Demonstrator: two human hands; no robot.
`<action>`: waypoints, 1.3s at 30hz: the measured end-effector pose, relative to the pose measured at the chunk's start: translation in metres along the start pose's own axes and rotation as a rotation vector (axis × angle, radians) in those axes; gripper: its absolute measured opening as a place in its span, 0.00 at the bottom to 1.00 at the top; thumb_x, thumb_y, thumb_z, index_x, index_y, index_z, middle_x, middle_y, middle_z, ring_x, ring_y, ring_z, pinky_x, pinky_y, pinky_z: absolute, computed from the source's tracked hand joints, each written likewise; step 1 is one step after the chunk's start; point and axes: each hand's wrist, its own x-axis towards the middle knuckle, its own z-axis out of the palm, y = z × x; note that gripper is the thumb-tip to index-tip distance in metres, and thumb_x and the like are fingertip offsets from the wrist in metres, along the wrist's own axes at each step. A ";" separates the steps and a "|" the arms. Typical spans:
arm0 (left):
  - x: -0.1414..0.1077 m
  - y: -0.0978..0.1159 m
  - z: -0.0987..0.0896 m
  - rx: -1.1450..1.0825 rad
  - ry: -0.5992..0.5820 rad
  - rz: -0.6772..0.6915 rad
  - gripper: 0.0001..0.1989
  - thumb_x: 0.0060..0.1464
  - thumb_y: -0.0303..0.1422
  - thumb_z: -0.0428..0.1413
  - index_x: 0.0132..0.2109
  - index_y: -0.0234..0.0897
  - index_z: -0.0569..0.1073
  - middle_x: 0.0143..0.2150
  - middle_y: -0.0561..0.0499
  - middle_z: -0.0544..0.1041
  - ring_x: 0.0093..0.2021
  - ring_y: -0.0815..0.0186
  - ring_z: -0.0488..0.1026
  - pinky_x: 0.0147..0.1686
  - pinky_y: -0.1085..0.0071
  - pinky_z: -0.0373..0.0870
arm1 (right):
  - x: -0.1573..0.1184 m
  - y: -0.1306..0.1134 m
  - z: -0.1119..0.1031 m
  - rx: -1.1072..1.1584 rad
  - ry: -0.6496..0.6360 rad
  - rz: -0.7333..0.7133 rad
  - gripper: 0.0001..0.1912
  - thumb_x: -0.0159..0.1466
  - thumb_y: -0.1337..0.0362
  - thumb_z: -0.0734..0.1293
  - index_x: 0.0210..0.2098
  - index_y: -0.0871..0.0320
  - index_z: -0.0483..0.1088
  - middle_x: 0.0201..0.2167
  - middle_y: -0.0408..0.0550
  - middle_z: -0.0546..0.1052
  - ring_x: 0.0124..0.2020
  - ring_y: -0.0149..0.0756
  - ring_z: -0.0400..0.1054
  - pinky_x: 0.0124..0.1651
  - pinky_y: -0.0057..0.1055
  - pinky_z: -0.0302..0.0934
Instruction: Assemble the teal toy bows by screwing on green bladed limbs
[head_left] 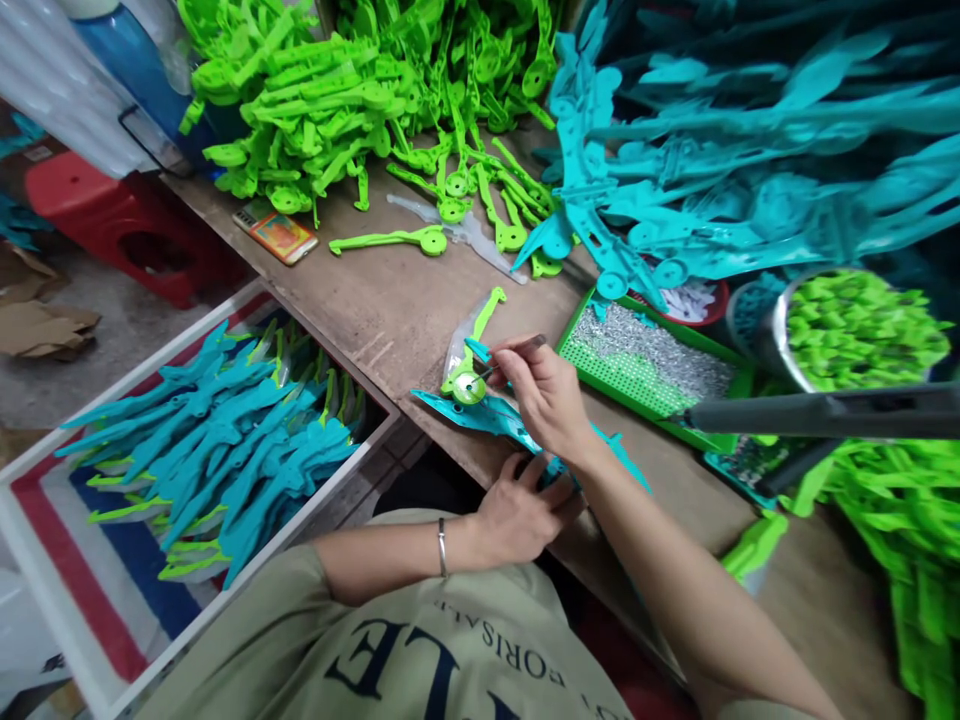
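Clock bearings from the lime-green hub at your workpiece.

Workpiece: teal shell (480, 412) at the bench edge, lime-green lever (466, 388) with its round hub resting on it; translucent blade (456, 348) at 12, alongside the lever. Your right hand (546, 396), at 3, has its thumb and index finger pinched on a slim tool (534, 343), tip by the hub. Your left hand (523, 512), at 5, bends its fingers over the shell; thumb hidden, so firmness of grip cannot be told.

Progress (judged): this unit looks part-built, hub exposed. At 8–9, the striped box (82, 590) bears many layered teal, lime and clear units, presumably done. Much stock seems left: lime lever heap (322, 110) at 11, teal shell heap (750, 200) at 2, metal bits in the green perforated tray (600, 372) at 3. Count not readable.
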 end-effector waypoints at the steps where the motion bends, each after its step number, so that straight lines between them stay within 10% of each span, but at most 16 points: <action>1: 0.000 0.000 0.000 0.000 -0.007 0.001 0.19 0.65 0.33 0.53 0.62 0.47 0.75 0.62 0.47 0.74 0.62 0.48 0.66 0.54 0.52 0.65 | 0.000 0.001 0.001 -0.024 -0.025 -0.018 0.14 0.72 0.52 0.61 0.38 0.55 0.70 0.28 0.43 0.75 0.30 0.34 0.72 0.38 0.34 0.67; 8: 0.000 -0.001 0.001 0.028 0.052 -0.005 0.21 0.67 0.33 0.52 0.64 0.46 0.73 0.64 0.47 0.72 0.63 0.48 0.65 0.55 0.52 0.64 | 0.005 0.018 -0.035 -0.438 0.161 -0.175 0.12 0.71 0.64 0.59 0.47 0.57 0.73 0.39 0.54 0.78 0.39 0.42 0.75 0.44 0.39 0.68; 15: 0.002 -0.002 0.002 0.034 0.097 -0.010 0.20 0.66 0.31 0.52 0.62 0.46 0.75 0.59 0.46 0.76 0.61 0.50 0.66 0.56 0.54 0.64 | -0.005 0.043 -0.039 -0.880 0.064 0.192 0.12 0.66 0.69 0.60 0.44 0.60 0.74 0.36 0.57 0.81 0.35 0.47 0.74 0.39 0.37 0.62; 28: 0.004 -0.003 0.000 0.067 0.094 -0.016 0.21 0.66 0.29 0.53 0.62 0.48 0.74 0.61 0.47 0.76 0.63 0.50 0.67 0.56 0.53 0.65 | 0.003 0.065 -0.088 -0.846 0.244 0.194 0.11 0.63 0.67 0.63 0.40 0.61 0.77 0.40 0.62 0.80 0.43 0.53 0.73 0.50 0.47 0.66; 35: 0.005 -0.006 0.001 0.014 0.115 -0.008 0.19 0.66 0.30 0.53 0.62 0.45 0.75 0.57 0.46 0.79 0.63 0.48 0.67 0.55 0.53 0.65 | -0.065 0.011 -0.099 -0.728 -0.236 0.306 0.25 0.61 0.55 0.72 0.55 0.58 0.71 0.49 0.58 0.78 0.50 0.54 0.74 0.52 0.47 0.69; 39: 0.006 -0.009 0.000 0.001 0.105 0.007 0.20 0.67 0.30 0.53 0.63 0.46 0.74 0.58 0.46 0.79 0.63 0.47 0.67 0.56 0.51 0.64 | -0.103 0.012 -0.116 -0.704 -0.285 0.413 0.35 0.56 0.61 0.74 0.61 0.58 0.65 0.59 0.62 0.74 0.60 0.56 0.70 0.58 0.48 0.67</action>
